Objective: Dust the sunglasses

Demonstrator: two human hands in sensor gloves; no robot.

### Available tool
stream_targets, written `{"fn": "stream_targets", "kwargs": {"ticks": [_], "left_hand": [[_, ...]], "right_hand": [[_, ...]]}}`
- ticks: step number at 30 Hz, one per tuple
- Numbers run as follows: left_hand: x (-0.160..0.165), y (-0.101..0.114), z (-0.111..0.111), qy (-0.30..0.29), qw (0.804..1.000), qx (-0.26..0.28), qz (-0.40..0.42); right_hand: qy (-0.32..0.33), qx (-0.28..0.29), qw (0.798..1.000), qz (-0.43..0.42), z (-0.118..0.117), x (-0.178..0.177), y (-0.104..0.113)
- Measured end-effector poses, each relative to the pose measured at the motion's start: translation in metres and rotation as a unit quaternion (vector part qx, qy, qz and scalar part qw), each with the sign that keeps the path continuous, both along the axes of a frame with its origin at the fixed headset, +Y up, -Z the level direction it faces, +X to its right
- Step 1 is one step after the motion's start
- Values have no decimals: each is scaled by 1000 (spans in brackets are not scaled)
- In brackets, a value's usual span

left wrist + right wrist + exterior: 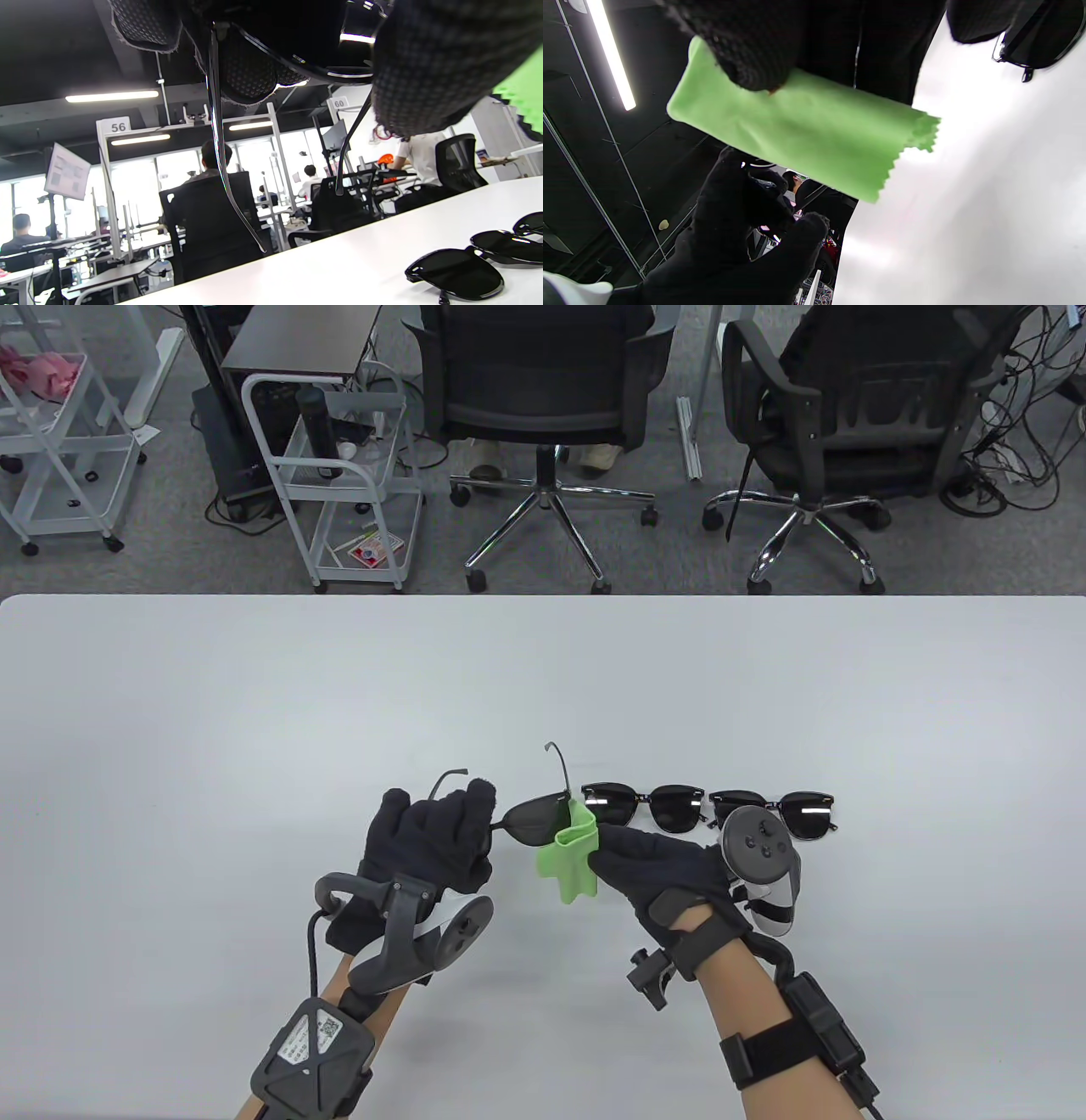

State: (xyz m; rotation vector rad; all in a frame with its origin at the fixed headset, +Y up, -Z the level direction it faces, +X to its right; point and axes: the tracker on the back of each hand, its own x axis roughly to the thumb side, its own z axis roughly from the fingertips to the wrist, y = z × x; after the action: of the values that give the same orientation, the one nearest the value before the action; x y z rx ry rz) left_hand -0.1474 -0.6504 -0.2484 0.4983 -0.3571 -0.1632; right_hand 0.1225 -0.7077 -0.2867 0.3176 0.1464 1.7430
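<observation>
1. Low over the near middle of the white table (pixel 254 687), the left hand (pixel 433 836) grips a pair of thin-framed sunglasses (pixel 530 819), lifted clear of the surface, its temples open and pointing away from the person.

2. And the right hand (pixel 657 869) is pinching a green cloth (pixel 570 848), folded over the edge of the lens nearest it; the right wrist view shows a fingertip pressed on the cloth's top fold.

3. So the wiping looks to be in hand on this pair, at one lens. The other lens sits hidden behind the left glove, so whether it's been dusted, I can't tell.

4. Just beyond the right hand, two more pairs lie side by side on the table: a second pair (pixel 645 806), then a third pair (pixel 793 813) partly behind the right hand's tracker (pixel 764 857).

5. My read: the job is somewhere in its middle. Nothing on those resting lenses tells clean from dusty, so they may be finished or waiting.

6. What's left, at the least: finishing the held pair and setting it down.
</observation>
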Motion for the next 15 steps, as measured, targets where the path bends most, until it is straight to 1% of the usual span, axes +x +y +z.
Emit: {"fn": "stream_targets", "kwargs": {"ticks": [2,4,6,7,8,11,12,14,15], "left_hand": [[1,0,1,-11,1000,-4,4],[2,1,2,-12,1000,5,3],[1,4,2,-6,1000,14,14],[0,4,2,-11,1000,9,27],[0,4,2,-11,1000,5,28],[3,1,3,-14,1000,3,4],[3,1,3,-15,1000,2,8],[4,3,4,-27,1000,0,15],[7,2,5,-46,999,-5,6]], "right_hand": [[-15,-3,1000,5,1,1,-1],[-19,-5,1000,0,1,1,-1],[-59,-4,998,9,4,2,1],[-93,3,995,19,6,4,3],[-99,9,995,22,6,5,4],[-24,7,999,-23,2,0,3],[-18,0,999,-29,3,-1,3],[-9,2,1000,-6,2,-5,1],[7,5,1000,3,2,-7,1]]}}
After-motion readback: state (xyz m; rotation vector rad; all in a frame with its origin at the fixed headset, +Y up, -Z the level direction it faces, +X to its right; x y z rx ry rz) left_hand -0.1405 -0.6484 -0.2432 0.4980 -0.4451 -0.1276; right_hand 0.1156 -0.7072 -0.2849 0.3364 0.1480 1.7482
